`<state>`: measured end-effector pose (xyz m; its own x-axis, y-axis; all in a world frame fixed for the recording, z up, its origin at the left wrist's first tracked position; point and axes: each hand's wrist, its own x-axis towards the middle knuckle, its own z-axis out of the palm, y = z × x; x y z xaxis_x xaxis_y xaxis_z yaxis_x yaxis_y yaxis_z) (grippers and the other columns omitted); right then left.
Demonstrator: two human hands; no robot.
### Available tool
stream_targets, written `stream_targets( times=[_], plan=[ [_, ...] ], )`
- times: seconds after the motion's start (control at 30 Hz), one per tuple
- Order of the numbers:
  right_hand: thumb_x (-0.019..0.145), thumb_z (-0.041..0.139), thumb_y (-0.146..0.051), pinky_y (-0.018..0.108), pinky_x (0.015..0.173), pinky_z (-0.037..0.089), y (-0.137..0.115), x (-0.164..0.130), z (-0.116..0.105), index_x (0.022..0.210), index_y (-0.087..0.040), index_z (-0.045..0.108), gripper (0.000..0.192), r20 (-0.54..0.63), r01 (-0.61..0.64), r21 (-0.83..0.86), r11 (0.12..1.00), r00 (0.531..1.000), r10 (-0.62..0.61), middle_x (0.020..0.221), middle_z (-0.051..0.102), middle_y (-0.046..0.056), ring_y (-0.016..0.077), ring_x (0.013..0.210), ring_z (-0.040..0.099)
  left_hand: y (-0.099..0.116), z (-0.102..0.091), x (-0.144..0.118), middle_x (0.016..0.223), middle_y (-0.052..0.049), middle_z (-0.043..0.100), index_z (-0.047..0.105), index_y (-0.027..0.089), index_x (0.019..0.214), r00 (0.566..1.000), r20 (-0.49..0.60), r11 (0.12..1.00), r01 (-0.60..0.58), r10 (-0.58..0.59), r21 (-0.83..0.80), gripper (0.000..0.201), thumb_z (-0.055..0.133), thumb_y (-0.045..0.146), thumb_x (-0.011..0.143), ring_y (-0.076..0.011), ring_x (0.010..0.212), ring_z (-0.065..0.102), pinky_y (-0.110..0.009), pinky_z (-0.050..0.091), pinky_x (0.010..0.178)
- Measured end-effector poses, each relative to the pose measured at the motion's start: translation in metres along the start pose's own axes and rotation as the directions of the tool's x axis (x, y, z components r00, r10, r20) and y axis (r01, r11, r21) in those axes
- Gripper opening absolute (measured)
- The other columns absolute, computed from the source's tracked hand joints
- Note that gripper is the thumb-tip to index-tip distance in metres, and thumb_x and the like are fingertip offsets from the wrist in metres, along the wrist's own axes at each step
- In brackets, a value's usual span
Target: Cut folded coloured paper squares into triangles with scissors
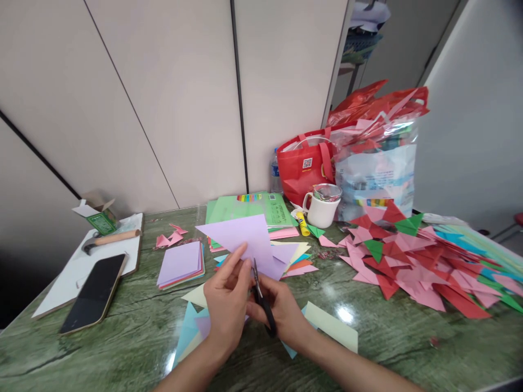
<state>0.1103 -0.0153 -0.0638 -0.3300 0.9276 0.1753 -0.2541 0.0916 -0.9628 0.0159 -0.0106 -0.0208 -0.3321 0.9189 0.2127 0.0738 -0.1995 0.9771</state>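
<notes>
Green marbled table (134,354), pale panels (183,98) behind. Left hand (226,296) pinches purple paper (245,234) above mid-table; right hand (286,310) grips black-handled scissors (265,307), blades at the paper's near edge. Purple-topped square stack (180,264) to the left, phone (96,294) farther left; folded pieces (420,267) heaped right.
</notes>
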Motion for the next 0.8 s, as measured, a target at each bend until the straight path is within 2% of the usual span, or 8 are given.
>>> stream_targets(
  times=[0.33,0.5,0.63,0.8],
  plan=[
    [0.060,0.075,-0.047,0.020,0.045,0.028,0.003,0.000,0.001,0.075,-0.016,0.053,0.040,-0.048,-0.019,0.004,1.000,0.999,0.019,0.056,0.045,-0.005,0.0085,0.050,0.036,0.002,0.000,-0.001,0.053,0.002,0.059,0.070,0.017,0.101,1.000,0.000,1.000,-0.010,0.010,-0.017,0.038,0.069,0.030,0.066,-0.0092,0.049,0.047,-0.018,0.043,0.045],
    [0.061,0.076,-0.041,0.020,0.047,0.033,0.005,0.001,0.000,0.081,-0.018,0.050,0.040,-0.049,-0.006,0.004,1.000,0.999,0.006,0.060,0.049,-0.005,0.0098,0.053,0.040,-0.002,0.001,-0.002,0.063,-0.001,0.067,0.070,0.017,0.101,0.999,0.010,0.998,0.045,-0.044,-0.054,0.040,0.070,0.032,0.064,-0.0119,0.054,0.056,-0.020,0.048,0.050],
    [0.060,0.078,-0.036,0.019,0.048,0.035,0.006,0.004,-0.002,0.079,-0.019,0.047,0.040,-0.061,0.020,0.016,1.000,0.998,-0.019,0.061,0.049,-0.006,0.0099,0.054,0.042,-0.008,0.001,-0.004,0.073,-0.003,0.071,0.069,0.018,0.103,0.997,0.041,0.994,0.064,-0.060,-0.084,0.039,0.069,0.032,0.067,-0.0127,0.060,0.061,-0.020,0.051,0.055],
    [0.060,0.078,-0.036,0.020,0.050,0.036,0.003,0.003,-0.002,0.077,-0.019,0.046,0.040,-0.063,0.017,0.014,1.000,0.998,-0.016,0.062,0.049,-0.005,0.0100,0.055,0.043,-0.010,0.000,-0.004,0.072,-0.003,0.072,0.070,0.019,0.102,0.998,0.043,0.993,0.056,-0.052,-0.100,0.038,0.070,0.032,0.067,-0.0121,0.059,0.061,-0.019,0.052,0.055]
  ],
)
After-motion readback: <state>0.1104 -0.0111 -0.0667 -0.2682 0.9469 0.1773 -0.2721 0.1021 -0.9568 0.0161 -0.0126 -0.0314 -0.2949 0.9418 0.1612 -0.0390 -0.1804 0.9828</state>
